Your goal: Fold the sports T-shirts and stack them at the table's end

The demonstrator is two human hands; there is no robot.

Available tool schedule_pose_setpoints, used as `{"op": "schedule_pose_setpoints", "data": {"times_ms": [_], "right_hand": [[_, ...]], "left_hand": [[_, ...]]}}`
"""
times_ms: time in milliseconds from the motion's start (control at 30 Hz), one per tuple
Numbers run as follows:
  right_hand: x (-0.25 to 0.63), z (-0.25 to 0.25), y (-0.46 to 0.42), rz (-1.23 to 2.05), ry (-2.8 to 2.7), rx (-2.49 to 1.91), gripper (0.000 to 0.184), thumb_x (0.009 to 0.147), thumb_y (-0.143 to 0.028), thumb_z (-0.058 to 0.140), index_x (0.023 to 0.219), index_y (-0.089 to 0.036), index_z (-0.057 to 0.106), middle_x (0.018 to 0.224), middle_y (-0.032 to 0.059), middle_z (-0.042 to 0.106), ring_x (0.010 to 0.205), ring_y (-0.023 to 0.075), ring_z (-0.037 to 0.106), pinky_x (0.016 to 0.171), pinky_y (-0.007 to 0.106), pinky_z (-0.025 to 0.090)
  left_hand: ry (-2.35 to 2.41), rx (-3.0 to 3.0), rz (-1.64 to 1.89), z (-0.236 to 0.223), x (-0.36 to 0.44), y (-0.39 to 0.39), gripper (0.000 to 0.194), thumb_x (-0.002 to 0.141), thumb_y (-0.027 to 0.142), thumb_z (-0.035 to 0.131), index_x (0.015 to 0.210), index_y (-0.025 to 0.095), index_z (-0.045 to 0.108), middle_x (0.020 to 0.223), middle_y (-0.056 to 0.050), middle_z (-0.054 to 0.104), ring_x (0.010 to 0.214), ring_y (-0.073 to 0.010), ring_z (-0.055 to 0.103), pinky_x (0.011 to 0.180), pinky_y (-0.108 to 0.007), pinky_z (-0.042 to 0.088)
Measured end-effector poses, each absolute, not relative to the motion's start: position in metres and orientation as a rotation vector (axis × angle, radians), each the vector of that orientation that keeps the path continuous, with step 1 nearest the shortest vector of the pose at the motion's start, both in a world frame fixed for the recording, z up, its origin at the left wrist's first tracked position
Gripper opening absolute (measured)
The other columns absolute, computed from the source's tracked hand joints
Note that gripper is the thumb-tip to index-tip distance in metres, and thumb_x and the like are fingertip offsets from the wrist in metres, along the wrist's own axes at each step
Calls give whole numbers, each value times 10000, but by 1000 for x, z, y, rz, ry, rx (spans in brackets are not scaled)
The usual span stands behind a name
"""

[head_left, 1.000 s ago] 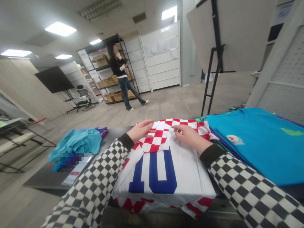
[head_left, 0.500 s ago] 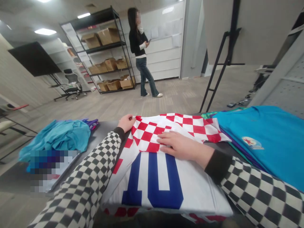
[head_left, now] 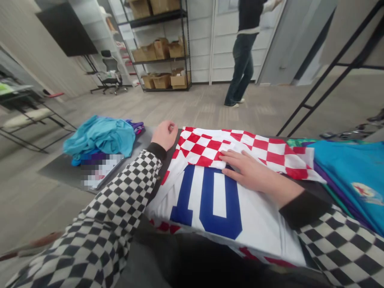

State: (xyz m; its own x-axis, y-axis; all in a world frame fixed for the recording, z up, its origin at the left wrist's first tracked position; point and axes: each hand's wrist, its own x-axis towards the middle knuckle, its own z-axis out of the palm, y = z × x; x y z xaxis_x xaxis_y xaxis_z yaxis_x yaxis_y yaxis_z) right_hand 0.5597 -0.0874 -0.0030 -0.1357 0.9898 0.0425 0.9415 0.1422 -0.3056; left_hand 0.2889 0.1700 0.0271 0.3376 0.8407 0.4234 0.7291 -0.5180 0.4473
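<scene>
Left hand: here's the left hand, balled into a loose fist, knuckles up, right at the top corner of the checked cloth, with a black-and-white checkerboard sleeve running back from a black ribbed cuff.

Right hand: and the right hand is down flat on the jersey, pressing across the fold where checks meet white, its own checkerboard sleeve reaching in from the right.

Fingers: left curled tight into the palm, no cloth showing in them; right spread in a relaxed, narrow fan, lying on the fabric and holding nothing.

Jersey: a white jersey with a red-and-white checked panel, smooth synthetic knit, lying folded on the dark counter, checks folded over toward the middle.

Writing: big blue "10" right on the white, crisp and readable; the label on the flat packet is pixelated, no reading that.

Left of the jersey: a crumpled turquoise garment with purple fabric tucked behind it.

Right of the jersey: a folded bright-blue shirt, a small red-star badge on it, perhaps a crest, too warped to say.

Beyond: a standing person in dark jeans, by a black metal shelf of cardboard boxes.
</scene>
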Motion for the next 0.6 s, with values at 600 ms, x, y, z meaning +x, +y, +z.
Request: {"op": "schedule_pose_setpoints", "data": {"times_ms": [600], "right_hand": [[569, -26, -69, 117, -2151, -1808, 642, 1139, -601, 474, 1647, -278, 697, 1730, 138, 628, 1620, 456, 554, 1344, 758, 390]], "left_hand": [[1447, 1624, 888, -66, 114, -73, 497, 859, 738, 763, 978, 281, 607, 882, -57, 733, 811, -245, 727, 781, -387, 626]]}}
